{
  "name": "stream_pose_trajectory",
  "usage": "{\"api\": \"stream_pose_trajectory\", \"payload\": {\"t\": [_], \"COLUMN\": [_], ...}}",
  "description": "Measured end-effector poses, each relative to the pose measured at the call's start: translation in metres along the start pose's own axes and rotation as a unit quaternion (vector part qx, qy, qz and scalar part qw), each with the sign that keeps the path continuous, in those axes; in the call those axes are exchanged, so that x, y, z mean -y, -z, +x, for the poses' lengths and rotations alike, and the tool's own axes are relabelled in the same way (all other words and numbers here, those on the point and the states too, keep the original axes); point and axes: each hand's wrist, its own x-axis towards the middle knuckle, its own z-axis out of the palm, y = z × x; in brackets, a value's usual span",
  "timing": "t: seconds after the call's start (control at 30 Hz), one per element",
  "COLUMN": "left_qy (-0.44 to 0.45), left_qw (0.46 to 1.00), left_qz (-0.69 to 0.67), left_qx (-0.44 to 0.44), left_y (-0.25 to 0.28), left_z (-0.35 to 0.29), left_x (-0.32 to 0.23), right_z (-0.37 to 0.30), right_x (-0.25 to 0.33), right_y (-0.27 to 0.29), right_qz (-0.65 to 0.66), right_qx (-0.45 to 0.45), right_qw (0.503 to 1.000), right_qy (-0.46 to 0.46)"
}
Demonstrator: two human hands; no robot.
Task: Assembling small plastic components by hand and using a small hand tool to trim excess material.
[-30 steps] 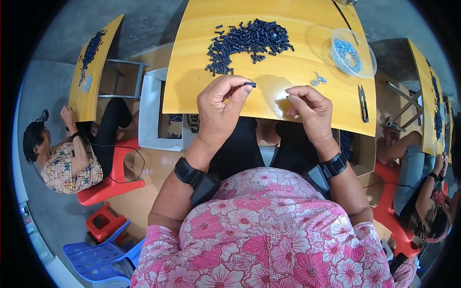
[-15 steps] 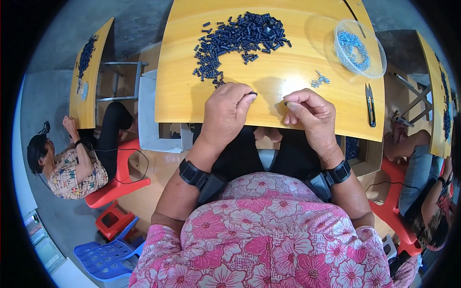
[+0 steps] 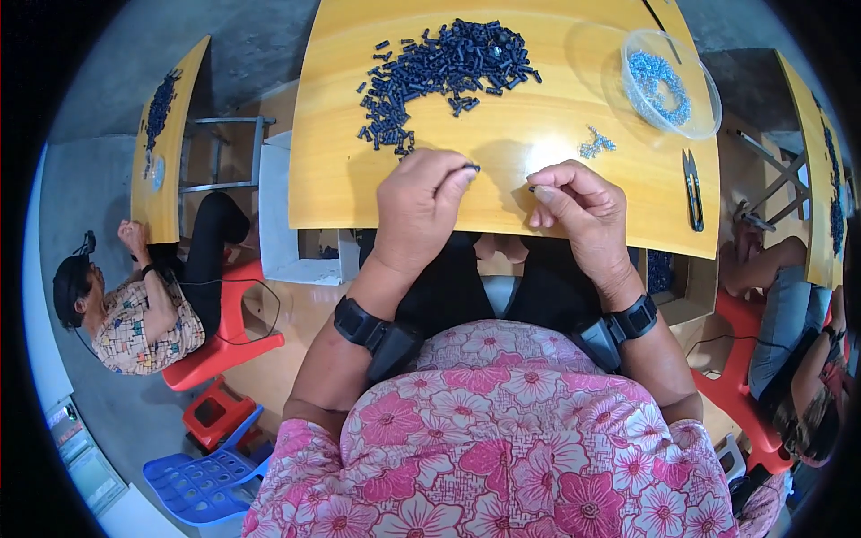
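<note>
- While both forearms reach in over the near edge of the table (image 3: 345,202), the two sets of fingers face each other across bare wood, apart, not touching.
- Left hand (image 3: 417,202): thumb and index closed on one small black piece (image 3: 474,168), its end poking out past the fingertips toward the right fingers.
- Right hand (image 3: 583,206): thumb and index pinched together, a dark bit (image 3: 532,188) showing at their tips; too small to tell its kind. Other fingers curled underneath.
- Step in hand, by judgement: handling small parts singly, one at each set of fingertips.
- Next move, as judged: calls for fine fingertip control, the left pinch firm enough that the short piece neither turns nor drops, and a clear sight of its exposed end.
- Beyond the left fingers: pile of black pieces (image 3: 448,72), its nearest stragglers just past the knuckles.
- Beyond the right fingers, slightly to their right: small cluster of silvery pieces (image 3: 595,143), loose on the wood.
- Farther out past that cluster: clear round tub (image 3: 703,100) with silvery-blue pieces (image 3: 647,79) inside.
- Well to the right of the right fingers: dark snips (image 3: 693,193), lying flat, untouched, points away from the body.
</note>
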Motion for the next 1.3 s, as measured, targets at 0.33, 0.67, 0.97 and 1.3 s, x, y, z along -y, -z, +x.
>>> {"api": "stream_pose_trajectory", "payload": {"t": [0.33,0.67,0.97,1.3], "left_qy": [-0.019,-0.036,0.234,0.275], "left_qw": [1.0,0.995,0.894,0.781], "left_qz": [0.009,0.065,-0.38,-0.56], "left_qx": [0.008,0.068,0.036,0.031], "left_y": [0.005,0.007,0.005,0.0], "left_z": [-0.002,-0.006,-0.017,-0.017], "left_x": [0.005,0.009,0.001,-0.001], "right_z": [0.002,0.003,0.001,0.002], "right_x": [-0.002,-0.003,-0.005,-0.005], "right_y": [0.001,0.001,0.0,0.001], "right_qz": [0.002,0.003,-0.007,-0.014], "right_qx": [0.003,0.002,0.0,0.005], "right_qw": [1.0,1.0,1.0,1.0], "right_qy": [0.007,0.003,-0.004,-0.002]}}
